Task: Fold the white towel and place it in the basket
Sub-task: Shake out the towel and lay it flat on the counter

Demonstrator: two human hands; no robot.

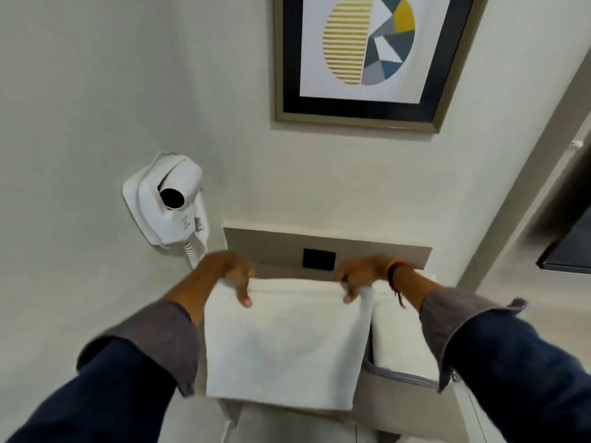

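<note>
Both hands, left hand (236, 273) and right hand (358, 274), pinch the folded white towel's (284, 343) top corners at frame centre, its right edge overlapping the basket (393, 401).

Both arms reach forward from the lower corners of the frame toward its middle, in dark blue sleeves with grey cuffs turned back on the forearms. The left hand (235, 276) sits left of centre, knuckles up, fingers curled down and thumb pointing downward, pinching the top left corner of the towel (284, 343). The right hand (358, 276), right of centre, pinches the top right corner likewise. Dark and orange bands (394, 274) circle the right wrist.
</note>
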